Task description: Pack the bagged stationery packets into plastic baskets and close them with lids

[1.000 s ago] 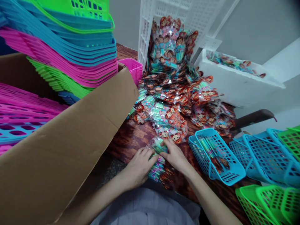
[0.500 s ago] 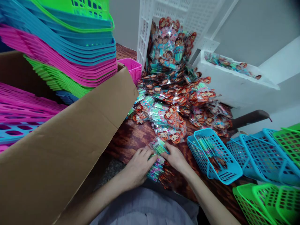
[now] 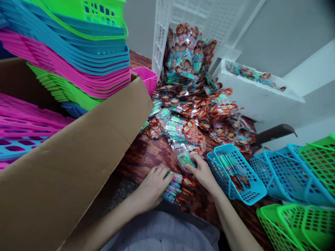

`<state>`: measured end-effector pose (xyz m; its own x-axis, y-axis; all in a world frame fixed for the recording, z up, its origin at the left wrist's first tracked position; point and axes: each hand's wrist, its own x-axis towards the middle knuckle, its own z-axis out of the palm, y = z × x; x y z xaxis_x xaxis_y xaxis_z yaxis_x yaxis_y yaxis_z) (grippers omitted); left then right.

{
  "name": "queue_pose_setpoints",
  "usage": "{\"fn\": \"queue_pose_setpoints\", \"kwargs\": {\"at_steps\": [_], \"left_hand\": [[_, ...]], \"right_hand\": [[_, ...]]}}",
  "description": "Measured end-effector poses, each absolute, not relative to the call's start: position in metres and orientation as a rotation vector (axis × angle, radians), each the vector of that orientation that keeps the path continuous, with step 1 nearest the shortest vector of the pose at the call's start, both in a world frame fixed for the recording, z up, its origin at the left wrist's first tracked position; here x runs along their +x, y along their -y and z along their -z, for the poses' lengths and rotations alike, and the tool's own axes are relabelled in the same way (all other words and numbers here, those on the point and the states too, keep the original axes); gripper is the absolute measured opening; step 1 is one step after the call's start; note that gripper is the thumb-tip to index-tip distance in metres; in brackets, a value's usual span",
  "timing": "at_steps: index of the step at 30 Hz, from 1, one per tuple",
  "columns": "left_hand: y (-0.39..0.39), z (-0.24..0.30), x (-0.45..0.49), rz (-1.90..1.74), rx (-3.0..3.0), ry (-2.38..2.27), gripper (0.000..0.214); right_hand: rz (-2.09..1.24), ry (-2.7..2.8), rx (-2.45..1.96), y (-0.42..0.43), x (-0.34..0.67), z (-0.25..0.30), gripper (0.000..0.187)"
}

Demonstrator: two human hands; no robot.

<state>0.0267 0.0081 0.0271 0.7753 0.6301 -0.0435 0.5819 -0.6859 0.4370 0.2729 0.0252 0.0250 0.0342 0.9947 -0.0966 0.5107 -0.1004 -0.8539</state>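
My left hand [image 3: 154,185] is curled against the end of a row of small plastic packets [image 3: 172,188], thumb on top and fingers at its far side. The packets stand pressed together on edge, showing green, pink and red-brown printing. Between the thumb and fingers of my right hand [image 3: 202,172] is a clear packet with green contents [image 3: 184,159], held just above the near end of the large heap. That heap of cartoon-figure packets [image 3: 193,104] spills over the dark wood-patterned table [image 3: 146,153]. What the packets contain cannot be made out.
Close to my right hand stands a blue basket [image 3: 258,195] with several packets inside. More blue baskets [image 3: 288,170] and green baskets [image 3: 295,223] are farther right. A cardboard box [image 3: 86,157] with stacked colourful baskets [image 3: 104,62] fills the left. Behind the heap is a white crate [image 3: 159,45].
My right hand has moved right and slightly away from the row, carrying the clear packet with it. My left hand stays at the row. The view has shifted slightly.
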Motion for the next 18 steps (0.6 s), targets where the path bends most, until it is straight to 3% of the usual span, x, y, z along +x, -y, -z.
{"fn": "queue_pose_setpoints", "kwargs": {"at_steps": [3,7,12,18], "left_hand": [[-0.008,-0.024,0.027,-0.138,2.527,-0.912,0.078],[-0.009,-0.021,0.027,-0.128,2.523,-0.916,0.08],[-0.008,-0.019,0.028,-0.115,2.524,-0.931,0.082],[-0.007,-0.017,0.029,-0.125,2.528,-0.949,0.086]], "right_hand": [[-1.24,0.975,-1.376,-0.025,0.282,-0.027,0.033],[-1.415,0.475,-1.1,-0.02,0.289,-0.02,0.024],[-1.507,0.379,-1.004,-0.016,0.29,-0.004,0.014],[-1.584,0.437,-1.019,-0.023,0.286,-0.004,0.031]]}}
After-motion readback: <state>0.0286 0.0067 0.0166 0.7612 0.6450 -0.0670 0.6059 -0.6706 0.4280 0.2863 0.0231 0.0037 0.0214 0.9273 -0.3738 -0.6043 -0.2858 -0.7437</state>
